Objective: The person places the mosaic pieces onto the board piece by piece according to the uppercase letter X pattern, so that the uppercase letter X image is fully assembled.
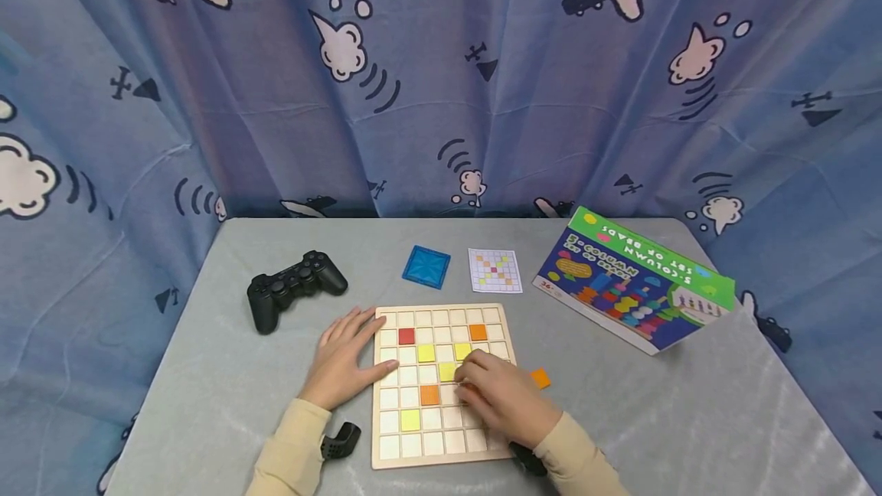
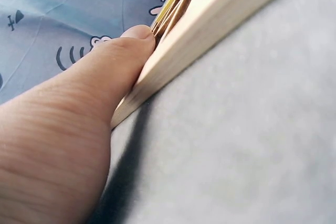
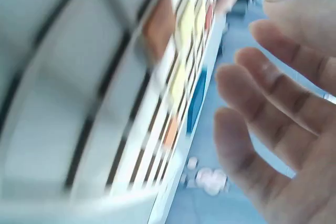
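Observation:
A wooden grid board point(image 1: 422, 464) lies on the table with square tiles in some cells. Among them are a red tile point(image 1: 406, 337), several yellow tiles point(image 1: 409, 420) and orange tiles point(image 1: 429, 395). My left hand point(image 1: 347, 362) rests along the board's left side, fingers spread towards the far corner. Its thumb point(image 2: 128, 51) touches the wooden rim in the left wrist view. Over the board's right half is my right hand point(image 1: 506, 396), covering several cells. In the right wrist view its loosely bent fingers point(image 3: 231, 135) are apart, with nothing between them.
An orange tile point(image 1: 540, 379) lies right of the board. Beyond are a blue square tray point(image 1: 426, 267), a pattern card point(image 1: 495, 271) and a black game controller point(image 1: 296, 289). A colourful bead-set box point(image 1: 634, 282) stands at the back right, before a blue curtain point(image 1: 427, 121).

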`<state>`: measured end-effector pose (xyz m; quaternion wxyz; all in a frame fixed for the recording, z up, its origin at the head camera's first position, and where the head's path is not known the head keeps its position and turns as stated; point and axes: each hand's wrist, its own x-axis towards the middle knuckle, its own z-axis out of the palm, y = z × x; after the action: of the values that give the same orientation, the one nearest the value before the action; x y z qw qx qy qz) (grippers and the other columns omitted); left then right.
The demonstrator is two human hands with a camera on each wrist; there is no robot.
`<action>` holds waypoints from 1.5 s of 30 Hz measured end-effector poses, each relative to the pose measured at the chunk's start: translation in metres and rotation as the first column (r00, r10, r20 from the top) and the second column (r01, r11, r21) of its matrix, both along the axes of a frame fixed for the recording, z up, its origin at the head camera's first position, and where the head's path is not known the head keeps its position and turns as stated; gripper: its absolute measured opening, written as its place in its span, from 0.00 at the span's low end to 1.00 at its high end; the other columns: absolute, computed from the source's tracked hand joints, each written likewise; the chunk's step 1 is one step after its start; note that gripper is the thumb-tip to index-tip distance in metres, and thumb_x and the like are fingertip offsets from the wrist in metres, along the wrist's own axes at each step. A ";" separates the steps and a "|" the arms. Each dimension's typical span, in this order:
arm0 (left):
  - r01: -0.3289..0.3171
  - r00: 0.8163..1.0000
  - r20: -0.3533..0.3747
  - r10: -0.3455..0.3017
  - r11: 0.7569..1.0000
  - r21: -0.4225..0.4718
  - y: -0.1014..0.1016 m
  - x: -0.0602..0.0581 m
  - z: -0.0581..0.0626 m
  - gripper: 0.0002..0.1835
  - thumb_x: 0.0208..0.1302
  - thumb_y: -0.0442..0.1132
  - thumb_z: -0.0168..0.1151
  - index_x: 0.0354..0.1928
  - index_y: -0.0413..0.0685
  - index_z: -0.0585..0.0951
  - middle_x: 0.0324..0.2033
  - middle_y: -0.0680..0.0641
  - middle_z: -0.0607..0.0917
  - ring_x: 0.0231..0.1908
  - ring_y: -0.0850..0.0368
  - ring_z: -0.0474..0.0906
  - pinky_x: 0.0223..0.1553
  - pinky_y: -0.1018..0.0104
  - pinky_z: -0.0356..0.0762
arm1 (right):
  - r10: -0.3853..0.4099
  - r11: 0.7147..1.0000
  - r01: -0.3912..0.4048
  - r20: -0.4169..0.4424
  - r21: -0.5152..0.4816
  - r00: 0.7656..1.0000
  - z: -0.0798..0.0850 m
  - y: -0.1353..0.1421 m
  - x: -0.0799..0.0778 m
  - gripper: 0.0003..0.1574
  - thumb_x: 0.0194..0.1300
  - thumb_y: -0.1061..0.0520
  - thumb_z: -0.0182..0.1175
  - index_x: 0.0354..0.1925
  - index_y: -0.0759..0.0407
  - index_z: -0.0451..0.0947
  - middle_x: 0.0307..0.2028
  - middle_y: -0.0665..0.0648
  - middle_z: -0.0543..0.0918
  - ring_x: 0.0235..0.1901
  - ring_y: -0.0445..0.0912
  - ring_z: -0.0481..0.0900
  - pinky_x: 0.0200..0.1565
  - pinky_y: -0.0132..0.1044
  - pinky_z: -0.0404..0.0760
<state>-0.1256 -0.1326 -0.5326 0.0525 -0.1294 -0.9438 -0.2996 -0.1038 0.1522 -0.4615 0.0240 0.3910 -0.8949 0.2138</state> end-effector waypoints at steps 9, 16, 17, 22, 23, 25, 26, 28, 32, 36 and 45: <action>0.002 1.000 -0.010 -0.002 1.000 -0.001 0.001 0.000 -0.001 0.42 0.53 0.67 0.63 0.68 0.57 0.69 0.70 0.50 0.65 0.72 0.47 0.53 0.70 0.45 0.47 | -0.218 0.976 0.218 0.028 0.007 0.976 -0.009 0.056 -0.002 0.08 0.62 0.58 0.65 0.41 0.52 0.78 0.39 0.45 0.76 0.30 0.33 0.70 0.31 0.30 0.76; 0.011 1.000 0.001 -0.011 1.000 0.009 0.003 0.001 0.003 0.42 0.54 0.66 0.63 0.68 0.57 0.69 0.70 0.49 0.65 0.72 0.47 0.53 0.70 0.45 0.47 | -0.483 0.864 0.478 -0.003 0.156 0.875 -0.016 0.087 0.001 0.24 0.57 0.51 0.70 0.48 0.60 0.77 0.42 0.56 0.79 0.42 0.50 0.81 0.43 0.46 0.82; 0.011 1.000 0.002 -0.011 1.000 0.008 0.003 0.001 0.003 0.42 0.54 0.66 0.63 0.68 0.57 0.69 0.70 0.49 0.65 0.72 0.47 0.53 0.70 0.45 0.46 | -0.505 0.851 0.496 0.006 0.173 0.863 -0.016 0.090 0.002 0.25 0.57 0.50 0.70 0.48 0.61 0.77 0.43 0.57 0.79 0.43 0.51 0.80 0.44 0.48 0.81; 0.011 1.000 -0.003 -0.011 1.000 0.013 0.003 0.000 0.004 0.41 0.54 0.65 0.64 0.68 0.57 0.69 0.70 0.49 0.65 0.72 0.47 0.53 0.70 0.45 0.46 | -0.528 0.835 0.509 0.044 0.210 0.848 -0.013 0.094 0.003 0.23 0.56 0.50 0.70 0.46 0.62 0.78 0.41 0.58 0.79 0.42 0.53 0.80 0.45 0.51 0.80; 0.010 1.000 -0.006 -0.010 1.000 0.015 0.003 0.000 0.004 0.41 0.54 0.65 0.64 0.68 0.56 0.69 0.70 0.49 0.65 0.72 0.47 0.53 0.71 0.45 0.46 | -0.524 0.837 0.505 0.044 0.213 0.851 -0.013 0.094 0.003 0.22 0.56 0.51 0.70 0.46 0.61 0.79 0.41 0.58 0.79 0.41 0.53 0.80 0.45 0.51 0.81; 0.007 1.000 -0.006 -0.007 1.000 0.017 0.003 0.000 0.004 0.41 0.54 0.65 0.64 0.68 0.56 0.69 0.70 0.49 0.65 0.72 0.47 0.53 0.71 0.45 0.46 | -0.519 0.839 0.501 0.039 0.214 0.854 -0.012 0.093 0.002 0.21 0.56 0.52 0.70 0.45 0.61 0.79 0.40 0.57 0.79 0.40 0.52 0.80 0.44 0.50 0.81; 0.005 1.000 -0.006 -0.005 1.000 0.015 0.002 0.000 0.003 0.41 0.54 0.65 0.64 0.68 0.56 0.69 0.70 0.49 0.65 0.72 0.47 0.53 0.70 0.46 0.46 | -0.518 0.839 0.500 0.037 0.214 0.854 -0.012 0.093 0.002 0.20 0.56 0.53 0.71 0.44 0.61 0.79 0.40 0.56 0.79 0.40 0.51 0.80 0.44 0.50 0.81; 0.004 1.000 -0.004 -0.004 1.000 0.012 0.002 0.000 0.003 0.42 0.54 0.66 0.64 0.68 0.57 0.69 0.70 0.49 0.65 0.72 0.47 0.53 0.70 0.46 0.46 | -0.516 0.841 0.499 0.037 0.210 0.856 -0.013 0.092 0.001 0.19 0.55 0.55 0.71 0.43 0.61 0.80 0.38 0.55 0.78 0.39 0.50 0.79 0.43 0.49 0.81; 0.002 1.000 -0.003 -0.002 1.000 0.010 0.002 0.000 0.002 0.42 0.54 0.66 0.63 0.68 0.57 0.69 0.70 0.49 0.65 0.72 0.47 0.53 0.70 0.45 0.46 | -0.500 0.851 0.486 0.027 0.201 0.865 -0.014 0.089 0.001 0.18 0.54 0.58 0.71 0.43 0.62 0.80 0.37 0.54 0.78 0.37 0.48 0.78 0.42 0.47 0.81; 0.000 1.000 0.001 0.000 1.000 0.008 0.001 0.000 0.002 0.42 0.53 0.66 0.64 0.68 0.57 0.69 0.70 0.49 0.65 0.72 0.47 0.53 0.70 0.45 0.46 | -0.464 0.870 0.455 0.001 0.190 0.886 -0.017 0.086 0.002 0.18 0.54 0.62 0.71 0.44 0.63 0.80 0.36 0.54 0.78 0.36 0.46 0.78 0.41 0.44 0.81; -0.001 1.000 0.002 0.001 1.000 0.002 0.000 0.000 0.002 0.42 0.53 0.66 0.64 0.68 0.57 0.69 0.70 0.49 0.65 0.72 0.47 0.53 0.70 0.45 0.47 | -0.458 0.871 0.450 -0.011 0.198 0.889 -0.021 0.081 0.002 0.17 0.55 0.62 0.68 0.45 0.62 0.80 0.36 0.53 0.77 0.36 0.46 0.76 0.40 0.43 0.81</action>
<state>-0.1254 -0.1323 -0.5306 0.0515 -0.1287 -0.9436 -0.3005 -0.1021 0.2332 -0.4821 0.0188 0.1665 -0.9785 0.1206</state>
